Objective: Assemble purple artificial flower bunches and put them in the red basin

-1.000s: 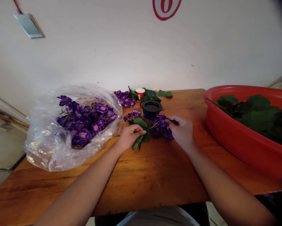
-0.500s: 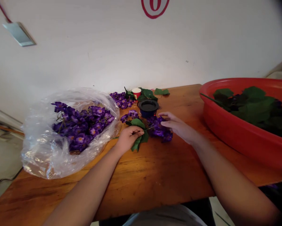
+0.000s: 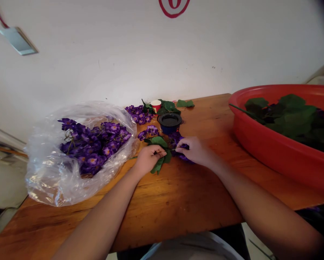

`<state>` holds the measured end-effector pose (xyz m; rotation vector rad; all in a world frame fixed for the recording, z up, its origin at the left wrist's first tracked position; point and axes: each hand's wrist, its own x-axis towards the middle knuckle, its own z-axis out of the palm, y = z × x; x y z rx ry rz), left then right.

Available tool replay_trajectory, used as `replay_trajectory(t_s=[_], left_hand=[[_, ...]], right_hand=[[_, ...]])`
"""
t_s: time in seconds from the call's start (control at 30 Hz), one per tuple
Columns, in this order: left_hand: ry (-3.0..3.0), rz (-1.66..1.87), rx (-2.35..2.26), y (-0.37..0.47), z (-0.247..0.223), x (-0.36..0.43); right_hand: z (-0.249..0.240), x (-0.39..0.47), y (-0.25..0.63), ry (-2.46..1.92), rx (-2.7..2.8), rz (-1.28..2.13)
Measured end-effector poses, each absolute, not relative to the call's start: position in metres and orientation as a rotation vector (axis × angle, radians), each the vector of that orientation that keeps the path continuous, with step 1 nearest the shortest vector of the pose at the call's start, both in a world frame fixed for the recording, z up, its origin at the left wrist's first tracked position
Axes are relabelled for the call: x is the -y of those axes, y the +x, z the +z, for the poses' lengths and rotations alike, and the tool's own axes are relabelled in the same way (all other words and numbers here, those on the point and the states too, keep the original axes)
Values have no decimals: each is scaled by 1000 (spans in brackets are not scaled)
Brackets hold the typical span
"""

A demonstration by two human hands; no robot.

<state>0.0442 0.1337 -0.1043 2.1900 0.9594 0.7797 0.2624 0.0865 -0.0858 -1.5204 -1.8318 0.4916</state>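
My left hand (image 3: 150, 157) pinches the stem of an artificial flower spray with green leaves (image 3: 158, 141) just above the wooden table. Fingers of my right hand (image 3: 190, 148) are closed on the thin stem of a purple flower cluster (image 3: 175, 137), close to my left fingertips. My right hand partly covers those purple blooms. Another small purple bloom (image 3: 151, 131) shows behind my left hand. Right behind the flowers stands a small dark pot (image 3: 169, 122) with a black rim.
A clear plastic bag (image 3: 47, 169) full of purple flowers (image 3: 94, 144) lies on the left. On the right, a large red basin (image 3: 275, 155) holds green leaves (image 3: 294, 115). A red and white cup (image 3: 156, 105), leaves and purple flowers (image 3: 139, 115) sit near the wall.
My right hand has moved left and down, and its fingers have closed on the flower stem. My left hand keeps its pinch in nearly the same place.
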Motion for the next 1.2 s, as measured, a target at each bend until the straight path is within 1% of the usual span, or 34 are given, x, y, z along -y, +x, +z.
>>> replay_trajectory(t_s=[0.17,0.47,0.7,0.83,1.03,1.1,1.2], left_hand=[[2146,745,-994,45,-103,-134],[2010,768,-1026,47,-108,-135],[2022,788,-1062,46,-112,-136],[2002,836,-1059,46,-111,-135],[1991,906,-998,44,-99,-125],[2013,973,-968,41,-91,-122],[1958,1138,-951,37,-76,-117]], right_hand=[[-94,-88,258,-1472,1873,430],[-103,-89,254,-1472,1857,417],[-104,-89,248,-1456,1862,367],[-104,-90,248,-1451,1840,407],[-93,-87,251,-1396,1770,572],[-83,-83,252,-1297,1728,517],[-66,-72,254,-1117,1605,316]])
